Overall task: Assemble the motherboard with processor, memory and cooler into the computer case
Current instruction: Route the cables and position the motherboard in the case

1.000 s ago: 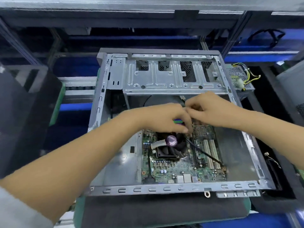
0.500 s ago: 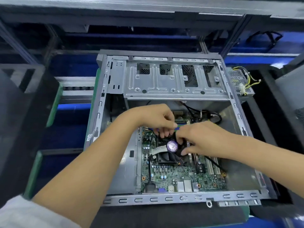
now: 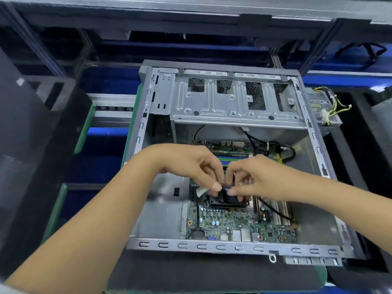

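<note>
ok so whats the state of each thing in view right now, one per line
grey metal computer case: lying on its side, open.
green motherboard: seated inside the case.
black cooler fan: on the board, partly under both hands.
left hand: over the cooler, fingertips pinching something small; what it is cannot be told.
right hand: fingertips meeting the left's, same pinch.
black cable: loose across the slots.
grey power supply: outside the case, wires loose.

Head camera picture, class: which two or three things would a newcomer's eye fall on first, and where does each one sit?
First, the two hands meeting mid-frame: the left hand and right hand pinch something small over the black cooler. Around them lies the open grey computer case, with the green motherboard on its floor. Outside the case's far right corner, yellow wires stand out.
</note>
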Tool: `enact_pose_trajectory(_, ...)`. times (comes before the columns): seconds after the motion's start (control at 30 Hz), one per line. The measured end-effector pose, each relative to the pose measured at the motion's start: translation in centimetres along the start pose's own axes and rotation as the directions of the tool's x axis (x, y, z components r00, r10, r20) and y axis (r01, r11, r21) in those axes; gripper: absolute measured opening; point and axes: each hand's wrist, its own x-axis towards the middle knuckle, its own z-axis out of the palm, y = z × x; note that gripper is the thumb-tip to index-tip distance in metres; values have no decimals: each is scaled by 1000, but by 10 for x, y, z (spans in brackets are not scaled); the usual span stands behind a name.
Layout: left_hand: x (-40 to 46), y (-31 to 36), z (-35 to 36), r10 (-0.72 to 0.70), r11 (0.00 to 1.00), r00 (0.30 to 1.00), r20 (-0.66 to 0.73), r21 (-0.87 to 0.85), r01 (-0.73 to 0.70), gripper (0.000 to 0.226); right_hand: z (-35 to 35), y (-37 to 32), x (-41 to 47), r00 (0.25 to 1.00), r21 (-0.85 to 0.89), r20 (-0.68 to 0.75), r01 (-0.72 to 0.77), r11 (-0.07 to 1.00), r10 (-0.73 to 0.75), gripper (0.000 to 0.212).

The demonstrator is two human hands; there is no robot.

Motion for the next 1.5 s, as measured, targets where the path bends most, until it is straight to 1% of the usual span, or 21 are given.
enact_pose_trajectory(0.03, 0, -1, 1, 6, 1000, 1000, 16, -20, -6, 18, -3, -1, 0, 1000, 32, 2, 3, 999, -3, 11)
enact_pose_trajectory(0.07, 0, -3, 2, 4, 999, 1000, 25, -35, -3, 15, -5, -1, -1, 1000, -10, 7, 16, 1000, -16, 13)
enact_pose_trajectory(0.1, 1, -5, 3, -8, 999, 1000, 28, -51, 10, 12, -5, 0, -2, 999, -132, 17, 46, 990, -45, 15)
enact_pose_trajectory(0.17, 4, -7, 5, -43, 997, 997, 60, -67, 47, 8, 1, -2, -3, 993, -425, 52, 119, 897, -107, 20)
enact_pose_trajectory(0.23, 9, -8, 8, -75, 996, 990, 122, -48, 81, 7, 11, -6, -3, 987, -554, 98, 159, 817, -126, 21)
enact_pose_trajectory(0.3, 12, -10, 12, -99, 993, 983, 157, -43, 107, 11, 14, -8, -3, 987, -541, 116, 157, 826, -112, 17)
enact_pose_trajectory(0.4, 14, -13, 11, -124, 990, 979, 163, -45, 133, 21, 12, -1, -5, 991, -501, 73, 136, 855, -115, 12)
enact_pose_trajectory(0.5, 15, -13, 8, -127, 991, 975, 182, -8, 131, 14, 17, 1, -8, 980, -543, 130, 199, 816, -153, 11)
enact_pose_trajectory(0.6, 16, -9, 7, -135, 991, 964, 231, 42, 129, 14, 18, 0, -11, 912, -644, 205, 400, 652, -357, 12)
enact_pose_trajectory(0.67, 17, -6, 10, -153, 986, 950, 274, 99, 130, 17, 12, -1, -14, 845, -662, 229, 499, 559, -484, 30)
enact_pose_trajectory(0.7, 17, -5, 11, -160, 984, 942, 295, 124, 128, 17, 10, -1, -12, 800, -691, 279, 551, 467, -531, 30)
enact_pose_trajectory(0.8, 17, -4, 15, -190, 975, 914, 359, 182, 131, 13, 14, -8, -6, 665, -746, 463, 650, 148, -586, 19)
enact_pose_trajectory(0.87, 17, -3, 16, -222, 967, 908, 357, 203, 156, 15, 21, -14, -1, 601, -723, 556, 691, 23, -575, 20)
enact_pose_trajectory(0.93, 17, -2, 16, -238, 961, 921, 310, 213, 177, 20, 27, -19, 1, 576, -697, 600, 717, -9, -554, 18)
enact_pose_trajectory(1.07, 10, 0, 9, -248, 964, 933, 261, 162, 211, 14, 35, -18, 8, 602, -725, 593, 688, -28, -534, 16)
enact_pose_trajectory(1.2, 4, -2, 8, -279, 956, 937, 212, 149, 251, 17, 28, -19, 25, 495, -653, 708, 731, -199, -504, 16)
enact_pose_trajectory(1.27, 5, -5, 10, -301, 952, 936, 179, 119, 284, 21, 22, -22, 32, 470, -648, 706, 730, -217, -530, 14)
enact_pose_trajectory(1.33, 4, -7, 10, -306, 951, 943, 132, 96, 295, 28, 24, -24, 41, 477, -647, 718, 726, -233, -508, 18)
enact_pose_trajectory(1.37, 3, -8, 9, -308, 950, 946, 104, 93, 299, 34, 28, -24, 45, 470, -632, 730, 741, -227, -496, 20)
enact_pose_trajectory(1.43, 0, -11, 7, -323, 945, 944, 66, 84, 317, 40, 33, -27, 52, 509, -639, 704, 759, -129, -495, 21)
enact_pose_trajectory(1.5, 0, -16, 5, -358, 933, 932, 63, 57, 354, 34, 37, -27, 59, 528, -635, 689, 770, -63, -497, 22)
